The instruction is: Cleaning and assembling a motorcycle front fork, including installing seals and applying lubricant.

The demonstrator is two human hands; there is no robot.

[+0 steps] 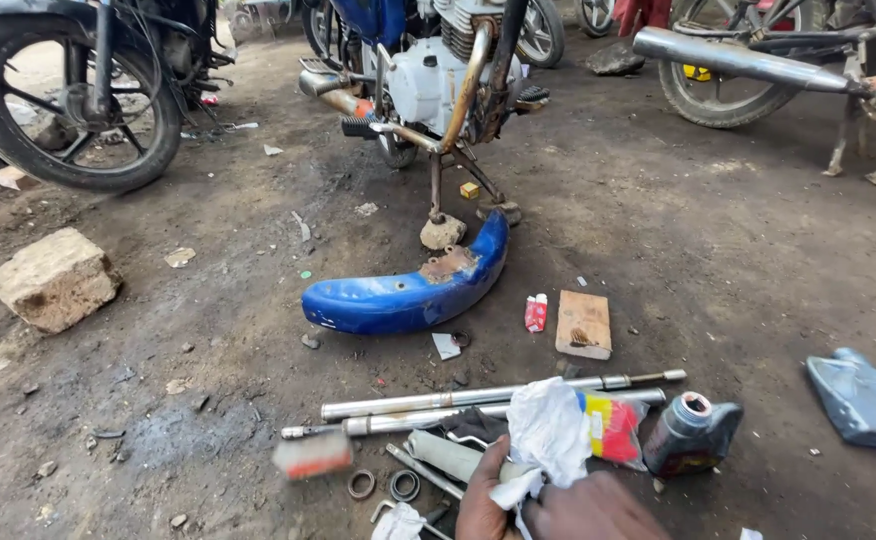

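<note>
At the bottom edge, my left hand (482, 496) is closed around the end of a pale grey tube (450, 456) that lies on the dirt. My right hand (594, 510) is beside it and grips a crumpled white rag (548, 428), which bunches up over both hands. Just beyond them two long chrome fork tubes (498, 396) lie side by side. A red, yellow and blue packet (615, 426) sits behind the rag. A dark oil bottle (693, 434) with no cap stands to the right.
A blue mudguard (408, 292) lies on the ground before a motorcycle (438, 80) on its stand. Nearby are a wood block (584, 323), small red box (536, 313), grey jug (863, 402), two rings (383, 485), blurred red-white object (313, 455), stone block (53, 278) and left wheel (68, 95).
</note>
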